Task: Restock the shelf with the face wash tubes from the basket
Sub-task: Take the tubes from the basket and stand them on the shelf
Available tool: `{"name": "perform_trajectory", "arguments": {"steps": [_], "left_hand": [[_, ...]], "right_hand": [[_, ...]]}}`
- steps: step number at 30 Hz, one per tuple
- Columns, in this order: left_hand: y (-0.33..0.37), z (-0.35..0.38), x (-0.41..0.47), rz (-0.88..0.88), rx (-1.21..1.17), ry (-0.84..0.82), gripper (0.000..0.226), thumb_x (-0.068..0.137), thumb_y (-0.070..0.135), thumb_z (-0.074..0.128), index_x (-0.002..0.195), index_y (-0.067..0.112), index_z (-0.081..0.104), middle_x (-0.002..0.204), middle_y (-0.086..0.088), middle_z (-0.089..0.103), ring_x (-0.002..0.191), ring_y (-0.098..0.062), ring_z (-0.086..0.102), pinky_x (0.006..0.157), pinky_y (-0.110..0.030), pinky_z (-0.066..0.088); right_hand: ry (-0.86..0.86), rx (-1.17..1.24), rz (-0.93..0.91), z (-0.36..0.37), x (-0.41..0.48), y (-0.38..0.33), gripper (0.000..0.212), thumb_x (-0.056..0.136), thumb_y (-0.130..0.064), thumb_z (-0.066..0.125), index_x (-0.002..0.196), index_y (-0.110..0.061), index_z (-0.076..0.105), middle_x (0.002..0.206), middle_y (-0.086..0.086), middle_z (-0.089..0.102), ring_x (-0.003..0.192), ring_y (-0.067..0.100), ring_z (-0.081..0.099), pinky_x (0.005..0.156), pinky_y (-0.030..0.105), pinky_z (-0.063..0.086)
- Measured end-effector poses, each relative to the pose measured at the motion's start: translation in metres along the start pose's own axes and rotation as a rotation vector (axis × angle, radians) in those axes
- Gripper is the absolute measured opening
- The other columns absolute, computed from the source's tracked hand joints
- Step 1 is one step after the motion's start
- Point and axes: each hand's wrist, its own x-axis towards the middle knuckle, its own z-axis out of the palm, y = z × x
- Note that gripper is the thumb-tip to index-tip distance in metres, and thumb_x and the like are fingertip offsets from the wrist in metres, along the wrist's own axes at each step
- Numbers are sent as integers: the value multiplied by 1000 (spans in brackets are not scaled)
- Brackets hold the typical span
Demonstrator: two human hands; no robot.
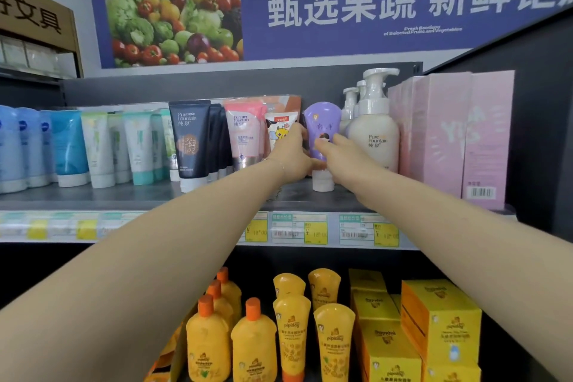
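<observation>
Behind the top shelf (217,194) hangs a blue produce banner (341,3), and rows of tubes stand cap-down along the dark board. Just right of the view's centre, the purple tube (321,121) stands on its white cap near the front of the board, with both hands on it. The left hand (293,155) comes in from seven o'clock and its fingers wrap the tube's lower left side. The right hand (339,149) arrives from four o'clock. Its fingers (324,144) lie across the tube's front face, but I cannot tell whether they pinch it or only steady it. The basket is out of view.

The step in hand looks like seating and squaring this tube in its slot. To do it well, keep the cap flat on the board, turn the label to the front, and slide the tube back rather than lift it, since a tube on so small a cap will likely tip.

Room is tight. The white cartoon tube (280,129) sits at the purple tube's nine o'clock, touching or nearly touching the left hand's knuckles. The cream pump bottle (375,136) stands close at three o'clock, with pink boxes (449,133) beyond it. Open board lies at six o'clock, between the cap and the price-label strip (297,229), so the hands should draw straight back that way. Sideways sweeps risk toppling neighbours.
</observation>
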Motion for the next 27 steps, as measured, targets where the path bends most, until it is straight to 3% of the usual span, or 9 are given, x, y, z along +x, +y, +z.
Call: {"name": "perform_trajectory", "arguments": {"steps": [3, 8, 13, 16, 19, 21, 24, 27], "left_hand": [[-1, 2, 1, -9, -15, 0, 50, 84, 9, 70, 124, 7, 40, 96, -6, 56, 74, -13, 53, 50, -9, 40], [-10, 1, 3, -80, -44, -84, 60, 84, 16, 72, 131, 10, 35, 112, -15, 64, 87, -18, 56, 80, -34, 52], [-13, -7, -3, -138, 32, -115, 77, 80, 24, 78, 138, 11, 29, 112, -11, 62, 89, -18, 57, 83, -34, 52], [-10, -19, -16, -55, 140, -15, 51, 81, 25, 76, 121, 17, 44, 100, -2, 61, 83, -14, 55, 68, -23, 44], [-7, -36, -36, 117, 231, 109, 23, 86, 17, 68, 105, 19, 55, 90, 2, 61, 79, -17, 57, 69, -24, 48], [-4, -49, -53, 224, 321, 114, 17, 87, 14, 63, 103, 18, 57, 87, 3, 61, 77, -19, 59, 72, -29, 52], [0, -68, -78, 348, 530, 93, 13, 87, 18, 59, 99, 20, 58, 85, 6, 61, 75, -16, 58, 72, -36, 52], [-4, -82, -103, 370, 706, 89, 13, 88, 24, 57, 101, 22, 57, 83, 15, 53, 76, -11, 51, 74, -35, 51]], "right_hand": [[2, -23, -12, -2, -2, -1, 23, 100, -34, 36, 102, -15, 47, 80, 1, 47, 68, 16, 43, 58, 31, 31], [-6, -100, -31, -6, -6, -3, 25, 101, -32, 39, 85, -14, 50, 74, 2, 45, 63, 15, 41, 54, 30, 28], [25, -203, -92, -13, -11, 2, 18, 94, -30, 52, 98, -13, 53, 85, 0, 53, 73, 15, 48, 56, 29, 32], [29, -226, -158, -14, -21, -1, 18, 89, -26, 59, 102, -14, 59, 94, 0, 60, 85, 18, 56, 64, 26, 39], [21, -304, -274, -14, -36, -9, 16, 89, -28, 60, 102, -17, 58, 92, -3, 60, 87, 20, 58, 73, 31, 47], [38, -428, -368, -12, -47, -13, 14, 90, -28, 57, 99, -18, 59, 89, -5, 60, 86, 21, 59, 77, 35, 49], [115, -636, -519, -5, -63, -18, 16, 91, -30, 50, 98, -17, 56, 96, -2, 59, 87, 25, 56, 69, 35, 47], [162, -755, -668, 7, -75, -21, 18, 92, -32, 46, 99, -17, 53, 96, -3, 53, 84, 21, 48, 59, 31, 34]]}}
